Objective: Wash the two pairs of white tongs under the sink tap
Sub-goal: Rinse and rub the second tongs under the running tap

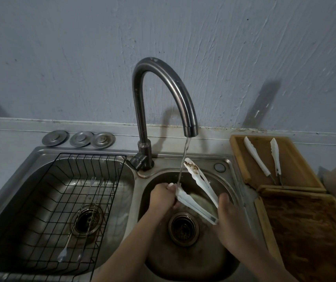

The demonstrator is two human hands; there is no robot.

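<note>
Head view: right hand (232, 218) pinching hinge of soiled tongs (195, 192), left hand (163, 195) rubbing one arm under tap (190, 129) stream, second pair (264, 159) at two o'clock on tray (238, 159); wet plastic liable to slip.

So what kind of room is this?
Most likely a home kitchen. There's a double steel sink with a curved tap running water, a wire draining basket holding forks, and dirty wooden trays beside it.
</note>
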